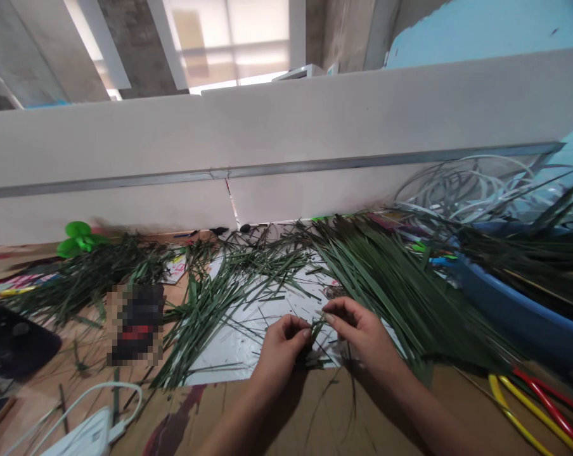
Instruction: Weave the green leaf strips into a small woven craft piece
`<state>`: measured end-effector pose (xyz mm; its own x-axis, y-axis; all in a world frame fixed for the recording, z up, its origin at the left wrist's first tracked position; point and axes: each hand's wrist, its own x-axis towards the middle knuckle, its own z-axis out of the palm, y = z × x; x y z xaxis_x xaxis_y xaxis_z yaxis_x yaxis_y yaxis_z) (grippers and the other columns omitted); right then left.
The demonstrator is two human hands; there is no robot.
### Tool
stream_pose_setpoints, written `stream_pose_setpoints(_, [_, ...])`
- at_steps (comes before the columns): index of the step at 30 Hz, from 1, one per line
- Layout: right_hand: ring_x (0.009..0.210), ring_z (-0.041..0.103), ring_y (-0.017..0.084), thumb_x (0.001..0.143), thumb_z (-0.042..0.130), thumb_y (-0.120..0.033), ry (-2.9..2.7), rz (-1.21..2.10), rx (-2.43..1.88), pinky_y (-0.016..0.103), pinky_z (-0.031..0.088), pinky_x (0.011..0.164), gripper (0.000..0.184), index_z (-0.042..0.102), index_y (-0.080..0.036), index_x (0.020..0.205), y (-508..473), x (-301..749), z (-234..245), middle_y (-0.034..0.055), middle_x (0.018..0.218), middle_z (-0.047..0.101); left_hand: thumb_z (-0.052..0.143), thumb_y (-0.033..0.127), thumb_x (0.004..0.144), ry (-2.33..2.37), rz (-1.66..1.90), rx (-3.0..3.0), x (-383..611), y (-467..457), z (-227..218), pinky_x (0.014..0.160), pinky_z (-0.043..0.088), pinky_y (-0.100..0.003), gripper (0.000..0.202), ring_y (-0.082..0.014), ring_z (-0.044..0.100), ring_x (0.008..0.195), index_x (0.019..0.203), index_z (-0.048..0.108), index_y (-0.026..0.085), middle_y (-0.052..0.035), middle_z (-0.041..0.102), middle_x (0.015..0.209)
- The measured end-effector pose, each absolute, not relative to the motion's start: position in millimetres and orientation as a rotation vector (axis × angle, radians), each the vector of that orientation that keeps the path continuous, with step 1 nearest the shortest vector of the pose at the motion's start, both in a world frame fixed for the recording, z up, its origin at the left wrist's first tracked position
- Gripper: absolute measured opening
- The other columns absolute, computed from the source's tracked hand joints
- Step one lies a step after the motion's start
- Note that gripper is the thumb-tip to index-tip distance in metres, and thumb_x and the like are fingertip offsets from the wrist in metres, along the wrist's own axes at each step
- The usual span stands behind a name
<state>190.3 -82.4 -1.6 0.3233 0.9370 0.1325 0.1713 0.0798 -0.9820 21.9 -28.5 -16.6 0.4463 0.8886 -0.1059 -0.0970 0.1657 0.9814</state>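
Observation:
My left hand (285,345) is closed in a pinch on a small green leaf piece (317,325) above the white sheet (210,354). Across from it, my right hand (360,329) pinches at the same piece with thumb and forefinger; its exact shape is too small to make out. Thin leaf strips (205,316) lie scattered to the left of and beyond the hands. Long green leaves (391,285) are spread in a thick layer to the right. Brown cardboard (248,418) lies beneath my forearms.
A blue tub (515,297) with dark leaves stands at the right, with coiled pale strips (457,190) behind it. Yellow and red tool handles (528,405) lie at lower right. A white power strip (84,437) with cable sits lower left. A white partition (315,126) borders the back.

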Motion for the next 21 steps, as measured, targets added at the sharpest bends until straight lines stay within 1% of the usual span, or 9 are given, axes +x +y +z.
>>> stream_pose_setpoints(2, [0.072, 0.058, 0.020, 0.075, 0.071, -0.043, -1.080, 0.874, -1.366, 0.030, 0.044, 0.064, 0.034, 0.071, -0.019, 0.100, -82, 189, -2, 0.0031, 0.081, 0.067, 0.077, 0.028, 0.067, 0.831, 0.832, 1.183, 21, -27, -17, 0.058, 0.040, -0.024, 0.017, -0.0125, 0.052, 0.060, 0.073, 0.068, 0.015, -0.0019, 0.062, 0.066])
stream_pose_setpoints(3, [0.072, 0.058, 0.020, 0.074, 0.072, -0.043, -1.077, 0.896, -1.371, 0.030, 0.044, 0.063, 0.035, 0.072, -0.019, 0.100, -82, 189, -2, 0.0032, 0.081, 0.067, 0.078, 0.030, 0.067, 0.824, 0.832, 1.175, 21, -27, -17, 0.059, 0.040, -0.024, 0.019, -0.0128, 0.052, 0.061, 0.074, 0.069, 0.015, -0.0023, 0.062, 0.067])
stream_pose_setpoints(5, [0.072, 0.059, 0.020, 0.072, 0.073, -0.042, -1.091, 0.908, -1.380, 0.030, 0.044, 0.064, 0.029, 0.073, -0.019, 0.090, -82, 188, -2, 0.0035, 0.079, 0.068, 0.078, 0.034, 0.068, 0.821, 0.826, 1.156, 21, -27, -15, 0.059, 0.041, -0.024, 0.023, -0.0132, 0.053, 0.062, 0.077, 0.070, 0.015, -0.0029, 0.064, 0.069])
stream_pose_setpoints(8, [0.072, 0.058, 0.020, 0.073, 0.072, -0.041, -1.105, 0.882, -1.380, 0.031, 0.044, 0.065, 0.023, 0.072, -0.019, 0.077, -82, 188, 0, 0.0033, 0.074, 0.067, 0.078, 0.038, 0.069, 0.853, 0.791, 1.133, 21, -26, -11, 0.060, 0.042, -0.025, 0.029, -0.0138, 0.056, 0.063, 0.084, 0.072, 0.015, -0.0042, 0.066, 0.072])
stream_pose_setpoints(11, [0.066, 0.055, 0.018, 0.073, 0.072, -0.042, -1.065, 0.859, -1.383, 0.030, 0.042, 0.062, 0.023, 0.071, -0.019, 0.076, -81, 191, 0, 0.0016, 0.070, 0.064, 0.077, 0.042, 0.070, 0.860, 0.775, 1.111, 19, -24, -7, 0.066, 0.046, -0.027, 0.033, -0.0169, 0.062, 0.069, 0.089, 0.070, 0.015, -0.0069, 0.070, 0.078])
stream_pose_setpoints(15, [0.062, 0.050, 0.016, 0.072, 0.073, -0.044, -1.017, 0.810, -1.403, 0.028, 0.039, 0.058, 0.026, 0.071, -0.018, 0.078, -80, 196, -3, 0.0002, 0.067, 0.062, 0.072, 0.039, 0.077, 0.854, 0.808, 1.279, 15, -22, -9, 0.074, 0.048, -0.030, 0.025, -0.0202, 0.064, 0.078, 0.086, 0.069, 0.016, -0.0084, 0.071, 0.083])
stream_pose_setpoints(18, [0.061, 0.050, 0.015, 0.071, 0.074, -0.046, -0.974, 0.819, -1.385, 0.028, 0.038, 0.057, 0.030, 0.071, -0.018, 0.079, -79, 197, -4, 0.0006, 0.067, 0.062, 0.066, 0.036, 0.082, 0.889, 0.789, 1.515, 12, -21, -11, 0.075, 0.046, -0.031, 0.019, -0.0212, 0.062, 0.081, 0.085, 0.070, 0.017, -0.0077, 0.071, 0.085])
stream_pose_setpoints(21, [0.058, 0.049, 0.014, 0.068, 0.078, -0.048, -0.910, 0.887, -1.343, 0.027, 0.037, 0.054, 0.034, 0.071, -0.017, 0.080, -79, 197, -3, 0.0007, 0.068, 0.062, 0.064, 0.033, 0.083, 0.925, 0.761, 1.624, 11, -22, -12, 0.072, 0.046, -0.030, 0.016, -0.0212, 0.061, 0.080, 0.087, 0.070, 0.018, -0.0066, 0.071, 0.086])
